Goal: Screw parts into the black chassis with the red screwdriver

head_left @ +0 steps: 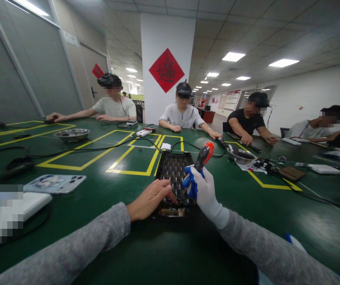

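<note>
My right hand, in a white glove with blue fingertips, is closed round a screwdriver with a black and red handle, its shaft pointing down onto a black laptop-like device lying on the green table. My bare left hand rests on the near left part of that device, fingers curled with the tips pressed near the screwdriver tip. Whether the left fingers pinch anything small is not visible.
A phone and a white device lie at the left with black cables. Metal bowls sit further off. Yellow tape marks rectangles on the table. Several other people sit at the far side with their hands on it.
</note>
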